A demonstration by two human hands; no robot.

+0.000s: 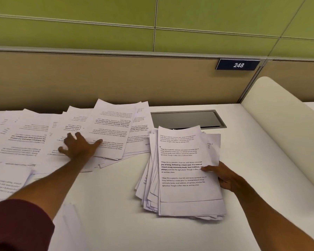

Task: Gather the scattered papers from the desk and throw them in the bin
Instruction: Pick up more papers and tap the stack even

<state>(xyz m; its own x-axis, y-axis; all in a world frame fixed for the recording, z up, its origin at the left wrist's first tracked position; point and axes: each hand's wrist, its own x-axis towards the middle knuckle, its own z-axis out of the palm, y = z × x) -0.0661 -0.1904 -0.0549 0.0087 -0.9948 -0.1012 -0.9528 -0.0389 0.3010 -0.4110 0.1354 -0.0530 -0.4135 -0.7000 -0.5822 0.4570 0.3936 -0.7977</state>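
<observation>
Several printed white sheets, the scattered papers (43, 138), lie overlapped across the left and middle of the white desk (112, 205). My left hand (78, 147) rests flat on them with fingers spread. To the right a gathered stack of papers (183, 171) lies on the desk, roughly squared, with sheet edges fanning out at its left side. My right hand (223, 176) grips the stack's right edge, thumb on top of the printed page and fingers under it. No bin is in view.
A grey cable hatch (187, 118) is set in the desk just behind the stack. A beige partition with a plate reading 248 (238, 64) stands behind the desk, green panels above. A cream curved divider (283, 127) borders the desk's right side.
</observation>
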